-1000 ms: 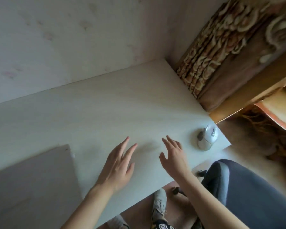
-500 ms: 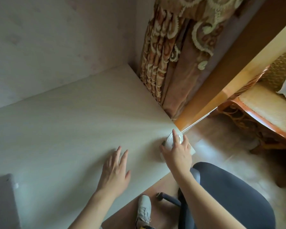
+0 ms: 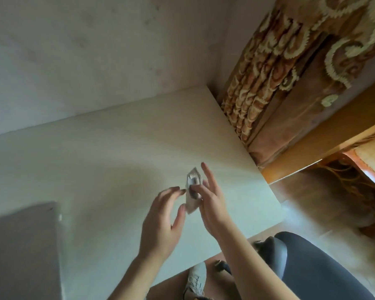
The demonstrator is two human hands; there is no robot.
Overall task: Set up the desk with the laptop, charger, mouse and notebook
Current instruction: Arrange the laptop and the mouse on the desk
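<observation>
A white mouse (image 3: 192, 191) is lifted above the pale desk (image 3: 108, 152), tipped on its side. My right hand (image 3: 210, 202) grips it from the right with thumb and fingers. Just left of it, my left hand (image 3: 162, 221) has its fingers spread, and the fingertips are close to or touching the mouse. A grey closed laptop (image 3: 20, 252) lies flat at the desk's lower left, partly cut off by the frame edge. No charger or notebook is in view.
A wall runs along the desk's far edge. A patterned brown curtain (image 3: 279, 72) hangs at the right end, beside an orange wooden frame (image 3: 325, 148). A dark office chair (image 3: 312, 271) and a shoe (image 3: 195, 282) are below the desk's near edge.
My right hand took the mouse from the desk's right corner, raised it and brought it left. My left hand rose off the desk toward it.
</observation>
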